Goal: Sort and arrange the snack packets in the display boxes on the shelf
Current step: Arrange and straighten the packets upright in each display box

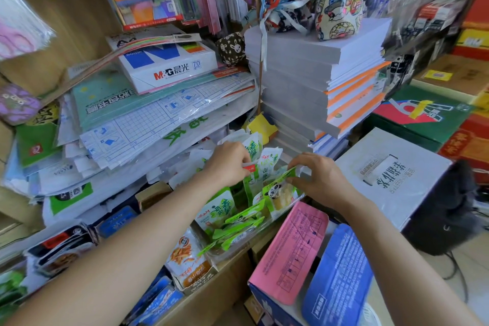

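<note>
Glossy green panda packet [280, 191] pinched by right hand [318, 180]; left hand [229, 164] pinches flat red-edged packet [250, 167].

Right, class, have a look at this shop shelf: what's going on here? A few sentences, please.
A person is sorting snack packets in a clear display box beside a tall paper stack. Their left grip pinches the top of a red-edged packet, while the right grip pinches the top of a green panda packet at the box's right end. More green packets lie loose at the front of the box, not yet stood up.
</note>
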The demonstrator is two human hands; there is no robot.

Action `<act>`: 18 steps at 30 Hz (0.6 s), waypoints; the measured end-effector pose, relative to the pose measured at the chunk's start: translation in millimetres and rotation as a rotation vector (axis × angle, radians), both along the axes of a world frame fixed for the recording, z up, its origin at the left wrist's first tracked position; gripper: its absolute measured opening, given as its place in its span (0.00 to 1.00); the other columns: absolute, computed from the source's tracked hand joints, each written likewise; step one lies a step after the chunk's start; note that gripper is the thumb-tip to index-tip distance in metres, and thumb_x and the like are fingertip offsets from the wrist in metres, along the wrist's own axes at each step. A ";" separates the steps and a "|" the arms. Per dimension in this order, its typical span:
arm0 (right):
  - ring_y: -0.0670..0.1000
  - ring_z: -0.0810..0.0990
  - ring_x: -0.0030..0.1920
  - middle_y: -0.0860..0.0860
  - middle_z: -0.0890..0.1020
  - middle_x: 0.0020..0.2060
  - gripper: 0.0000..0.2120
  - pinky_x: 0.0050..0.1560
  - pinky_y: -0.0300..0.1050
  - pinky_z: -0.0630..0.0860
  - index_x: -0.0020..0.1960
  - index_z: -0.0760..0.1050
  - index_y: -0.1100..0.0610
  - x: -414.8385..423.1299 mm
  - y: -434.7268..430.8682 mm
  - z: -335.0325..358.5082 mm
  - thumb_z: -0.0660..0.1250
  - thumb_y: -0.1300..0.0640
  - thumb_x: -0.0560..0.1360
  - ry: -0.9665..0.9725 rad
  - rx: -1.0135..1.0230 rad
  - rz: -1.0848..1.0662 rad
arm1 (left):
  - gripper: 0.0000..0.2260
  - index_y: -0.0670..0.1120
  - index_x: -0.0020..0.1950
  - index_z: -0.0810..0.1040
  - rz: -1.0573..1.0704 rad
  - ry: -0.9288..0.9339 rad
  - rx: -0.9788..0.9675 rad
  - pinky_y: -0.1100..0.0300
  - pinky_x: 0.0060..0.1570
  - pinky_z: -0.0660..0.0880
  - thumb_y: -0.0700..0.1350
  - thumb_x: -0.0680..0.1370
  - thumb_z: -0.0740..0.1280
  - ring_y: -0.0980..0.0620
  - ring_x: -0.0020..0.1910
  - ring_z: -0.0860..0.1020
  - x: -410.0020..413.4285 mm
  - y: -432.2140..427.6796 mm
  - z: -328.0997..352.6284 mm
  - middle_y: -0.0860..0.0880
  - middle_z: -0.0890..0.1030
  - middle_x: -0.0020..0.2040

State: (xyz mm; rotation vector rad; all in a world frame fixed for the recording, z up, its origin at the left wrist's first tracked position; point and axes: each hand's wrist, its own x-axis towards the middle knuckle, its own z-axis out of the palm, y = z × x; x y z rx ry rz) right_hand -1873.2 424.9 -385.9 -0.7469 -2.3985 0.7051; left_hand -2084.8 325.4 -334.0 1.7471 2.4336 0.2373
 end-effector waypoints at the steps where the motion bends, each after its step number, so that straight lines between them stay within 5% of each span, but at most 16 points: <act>1: 0.51 0.81 0.42 0.47 0.82 0.45 0.10 0.45 0.54 0.79 0.49 0.81 0.52 1.3 0.4 0.3 0.77 0.50 0.70 0.006 -0.011 -0.003 | 0.07 0.46 0.46 0.88 0.011 -0.008 0.029 0.56 0.44 0.79 0.48 0.72 0.79 0.51 0.39 0.81 -0.6 2.9 -0.3 0.47 0.85 0.41; 4: 0.47 0.80 0.44 0.47 0.83 0.45 0.09 0.48 0.51 0.80 0.47 0.82 0.52 4.8 0.0 3.0 0.78 0.51 0.70 0.000 -0.034 -0.001 | 0.11 0.43 0.38 0.85 0.079 -0.035 0.098 0.61 0.35 0.72 0.49 0.71 0.80 0.54 0.31 0.76 -2.3 11.0 -1.6 0.48 0.83 0.33; 6: 0.46 0.81 0.45 0.46 0.84 0.45 0.08 0.49 0.50 0.80 0.47 0.83 0.51 6.8 -0.9 5.2 0.78 0.52 0.70 -0.009 -0.060 -0.001 | 0.15 0.42 0.34 0.83 0.094 -0.027 0.122 0.59 0.38 0.74 0.52 0.70 0.80 0.55 0.29 0.73 -2.5 16.3 -5.3 0.48 0.82 0.31; 11: 0.46 0.81 0.46 0.46 0.84 0.47 0.08 0.49 0.48 0.80 0.48 0.84 0.51 7.8 -3.4 7.0 0.77 0.52 0.70 -0.028 -0.090 -0.011 | 0.12 0.46 0.37 0.86 0.002 -0.153 0.029 0.60 0.39 0.77 0.54 0.70 0.79 0.55 0.31 0.81 -11.2 15.1 5.3 0.53 0.82 0.28; 13: 0.46 0.80 0.46 0.47 0.84 0.47 0.08 0.48 0.49 0.80 0.49 0.83 0.51 8.4 -4.3 7.5 0.77 0.52 0.71 -0.025 -0.088 -0.010 | 0.09 0.49 0.41 0.87 -0.013 -0.228 0.069 0.60 0.44 0.80 0.55 0.72 0.77 0.58 0.33 0.83 -19.2 8.5 10.6 0.54 0.83 0.30; 18: 0.47 0.81 0.46 0.47 0.83 0.47 0.08 0.49 0.50 0.80 0.49 0.83 0.52 8.6 -7.2 9.2 0.76 0.52 0.72 -0.040 -0.069 -0.002 | 0.11 0.57 0.55 0.85 -0.007 -0.079 0.304 0.58 0.48 0.77 0.58 0.75 0.72 0.58 0.48 0.81 -7.4 12.2 16.6 0.60 0.85 0.47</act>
